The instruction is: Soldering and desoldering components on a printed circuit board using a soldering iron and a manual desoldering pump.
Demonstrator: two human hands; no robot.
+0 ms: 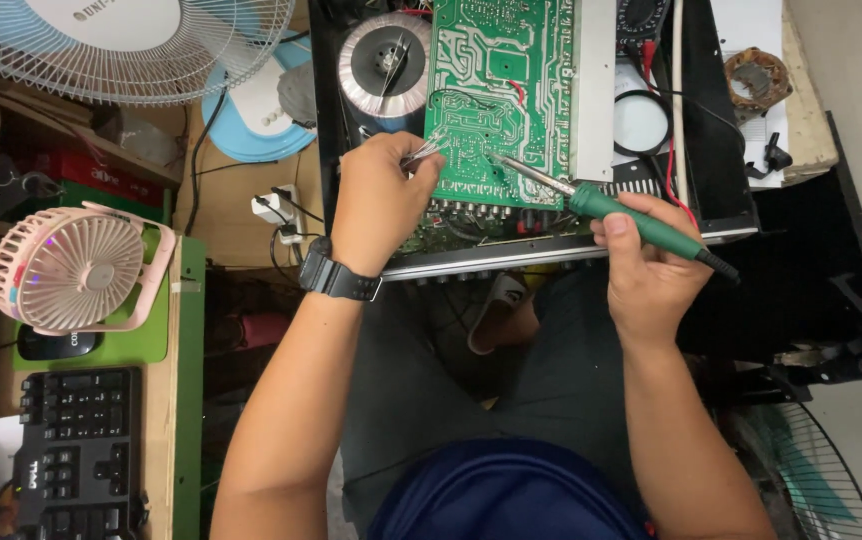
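Note:
A green circuit board (496,90) lies solder side up inside a black metal chassis (721,190). My right hand (651,270) grips a green-handled soldering iron (631,215), its metal tip touching the board near the lower middle. My left hand (381,200), with a black watch on the wrist, pinches thin metal tweezers (423,152) whose tips rest on the board's lower left area. A round toroidal transformer (384,65) sits in the chassis left of the board.
A small pink desk fan (71,270) and a black keyboard (76,450) stand at left. A large white fan (121,45) hangs at top left, another fan guard (801,470) at bottom right. A magnifier (641,122) and cables lie right of the board.

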